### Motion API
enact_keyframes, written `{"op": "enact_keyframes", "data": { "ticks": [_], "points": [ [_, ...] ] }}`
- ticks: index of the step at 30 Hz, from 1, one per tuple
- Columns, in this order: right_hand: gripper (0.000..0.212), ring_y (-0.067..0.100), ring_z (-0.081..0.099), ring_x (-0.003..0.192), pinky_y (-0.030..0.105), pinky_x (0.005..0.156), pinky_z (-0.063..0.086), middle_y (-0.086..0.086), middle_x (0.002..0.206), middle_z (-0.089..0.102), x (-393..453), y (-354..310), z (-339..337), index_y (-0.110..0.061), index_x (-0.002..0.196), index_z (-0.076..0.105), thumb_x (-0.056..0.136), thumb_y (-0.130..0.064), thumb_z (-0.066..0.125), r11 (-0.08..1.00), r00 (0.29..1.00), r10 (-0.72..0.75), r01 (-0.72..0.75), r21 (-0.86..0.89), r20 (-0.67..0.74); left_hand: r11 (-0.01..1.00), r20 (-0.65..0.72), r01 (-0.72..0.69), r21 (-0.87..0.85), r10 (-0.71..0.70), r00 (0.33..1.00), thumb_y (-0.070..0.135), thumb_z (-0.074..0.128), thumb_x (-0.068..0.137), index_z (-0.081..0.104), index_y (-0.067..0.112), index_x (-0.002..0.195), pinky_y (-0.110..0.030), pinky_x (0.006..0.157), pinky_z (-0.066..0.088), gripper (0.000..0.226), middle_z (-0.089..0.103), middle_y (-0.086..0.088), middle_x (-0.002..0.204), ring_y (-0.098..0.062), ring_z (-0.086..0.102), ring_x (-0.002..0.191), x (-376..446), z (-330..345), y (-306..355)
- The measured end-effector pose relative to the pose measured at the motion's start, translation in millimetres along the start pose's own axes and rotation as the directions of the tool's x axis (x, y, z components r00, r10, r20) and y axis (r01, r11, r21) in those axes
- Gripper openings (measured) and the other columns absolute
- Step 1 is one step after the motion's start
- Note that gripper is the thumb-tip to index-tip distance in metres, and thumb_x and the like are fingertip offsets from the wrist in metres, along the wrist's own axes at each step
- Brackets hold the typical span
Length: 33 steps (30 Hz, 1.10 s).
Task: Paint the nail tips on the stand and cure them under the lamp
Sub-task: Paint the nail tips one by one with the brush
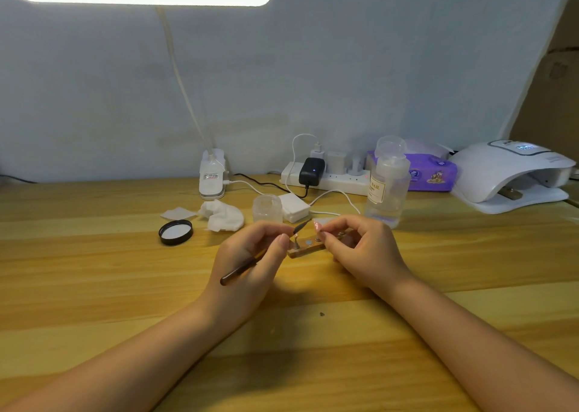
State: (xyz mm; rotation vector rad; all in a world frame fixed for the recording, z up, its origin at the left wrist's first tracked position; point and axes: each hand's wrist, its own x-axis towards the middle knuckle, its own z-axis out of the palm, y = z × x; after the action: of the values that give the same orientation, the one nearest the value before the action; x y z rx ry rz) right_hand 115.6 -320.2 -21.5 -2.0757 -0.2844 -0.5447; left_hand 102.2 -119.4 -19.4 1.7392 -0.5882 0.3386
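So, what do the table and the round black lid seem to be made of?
The table looks like wood with a smooth matte finish: pale planks with visible grain. The round black lid looks like plastic, slightly glossy at its rim, with a white liner inside.

On a wooden table (94, 286), the left hand (250, 255) grips a dark brush (247, 266), its tip pointing at a pink nail tip (317, 225) pinched by the right hand (363, 248) above a wooden stand (305, 246). Behind lie a black lid (175, 231), a clear jar (267, 208), wipes (223, 214), a bottle (388, 183) and a power strip (332, 178). A white curing lamp (510, 176) sits far right.
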Motion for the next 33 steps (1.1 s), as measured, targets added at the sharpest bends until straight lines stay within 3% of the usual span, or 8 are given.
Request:
{"op": "enact_keyframes", "data": {
  "ticks": [3, 8, 13, 17, 21, 24, 27, 33],
  "points": [
    [0.018, 0.019, 0.057, 0.057, 0.035, 0.055, 0.051, -0.030, 0.067, 0.063, 0.1, -0.1, 0.2, -0.035, 0.084, 0.070, 0.083, -0.017, 0.072, 1.000, 1.000, -0.011, 0.011, -0.014, -0.013, 0.999, 0.035, -0.031, 0.012, 0.031, 0.999, 0.029, 0.062, 0.088, 0.070, 0.020, 0.105, -0.045, 0.080, 0.056, 0.021, 0.072, 0.006, 0.092, -0.018, 0.069, 0.091, -0.5, 0.3, 0.8],
    [0.015, 0.026, 0.059, 0.058, 0.039, 0.055, 0.052, -0.031, 0.062, 0.060, 0.4, 0.7, 0.8, -0.032, 0.085, 0.070, 0.083, -0.016, 0.072, 0.999, 1.000, -0.014, 0.013, -0.039, -0.017, 0.997, 0.096, -0.074, -0.014, 0.075, 0.993, 0.036, 0.057, 0.086, 0.071, 0.026, 0.097, -0.043, 0.076, 0.056, 0.021, 0.072, 0.007, 0.088, -0.019, 0.068, 0.086, -1.4, -2.0, 1.4],
    [0.013, 0.023, 0.059, 0.058, 0.039, 0.056, 0.053, -0.020, 0.062, 0.061, 0.6, 0.6, 0.9, -0.029, 0.087, 0.072, 0.083, -0.016, 0.072, 0.999, 0.999, -0.022, 0.020, -0.044, -0.034, 0.994, 0.035, -0.110, 0.027, 0.109, 0.993, 0.036, 0.054, 0.087, 0.069, 0.026, 0.098, -0.037, 0.075, 0.055, 0.020, 0.071, 0.010, 0.086, -0.016, 0.067, 0.084, -3.0, -0.7, 2.3],
    [0.010, 0.016, 0.057, 0.058, 0.034, 0.057, 0.051, -0.017, 0.071, 0.064, 1.1, 1.8, 1.6, -0.023, 0.089, 0.074, 0.082, -0.015, 0.072, 0.998, 0.999, -0.031, 0.028, -0.063, -0.035, 0.975, 0.030, -0.152, 0.161, 0.150, 0.988, 0.026, 0.060, 0.089, 0.069, 0.019, 0.104, -0.034, 0.075, 0.054, 0.019, 0.070, 0.003, 0.092, -0.014, 0.066, 0.086, -0.4, 1.6, 2.7],
    [0.013, 0.007, 0.053, 0.058, 0.025, 0.056, 0.048, -0.017, 0.072, 0.063, 0.8, 2.8, 1.3, -0.024, 0.089, 0.073, 0.082, -0.013, 0.072, 0.997, 0.999, -0.036, 0.033, -0.071, -0.035, 0.964, 0.088, -0.207, 0.166, 0.194, 0.977, 0.021, 0.061, 0.090, 0.072, 0.009, 0.104, -0.034, 0.075, 0.054, 0.021, 0.071, 0.000, 0.095, -0.015, 0.066, 0.088, 0.9, 1.3, 2.4],
    [0.016, 0.010, 0.053, 0.056, 0.023, 0.054, 0.046, -0.019, 0.068, 0.062, 0.5, 1.9, 1.1, -0.027, 0.088, 0.073, 0.081, -0.012, 0.072, 0.997, 0.999, -0.040, 0.038, -0.062, -0.030, 0.975, 0.092, -0.187, 0.123, 0.177, 0.980, 0.031, 0.055, 0.087, 0.073, 0.015, 0.098, -0.033, 0.072, 0.054, 0.026, 0.071, 0.005, 0.089, -0.016, 0.066, 0.085, 0.3, -2.0, 1.7],
    [0.016, 0.022, 0.056, 0.056, 0.032, 0.054, 0.048, -0.024, 0.061, 0.061, 0.6, 0.6, 1.4, -0.029, 0.086, 0.072, 0.082, -0.014, 0.072, 0.999, 0.999, -0.018, 0.017, -0.044, -0.034, 0.983, 0.058, -0.154, 0.096, 0.148, 0.987, 0.033, 0.053, 0.085, 0.071, 0.021, 0.092, -0.037, 0.069, 0.054, 0.022, 0.069, 0.009, 0.083, -0.017, 0.066, 0.081, -1.2, -1.8, 1.7],
    [0.011, 0.026, 0.058, 0.057, 0.037, 0.054, 0.052, -0.030, 0.062, 0.061, -0.2, -1.2, 1.2, -0.025, 0.090, 0.073, 0.084, -0.016, 0.071, 1.000, 1.000, 0.000, 0.000, -0.019, 0.007, 0.993, 0.019, -0.092, 0.073, 0.091, 0.996, 0.040, 0.054, 0.088, 0.070, 0.019, 0.105, -0.043, 0.077, 0.056, 0.031, 0.072, 0.009, 0.091, -0.018, 0.068, 0.090, -0.6, -0.4, 0.2]
  ]
}}
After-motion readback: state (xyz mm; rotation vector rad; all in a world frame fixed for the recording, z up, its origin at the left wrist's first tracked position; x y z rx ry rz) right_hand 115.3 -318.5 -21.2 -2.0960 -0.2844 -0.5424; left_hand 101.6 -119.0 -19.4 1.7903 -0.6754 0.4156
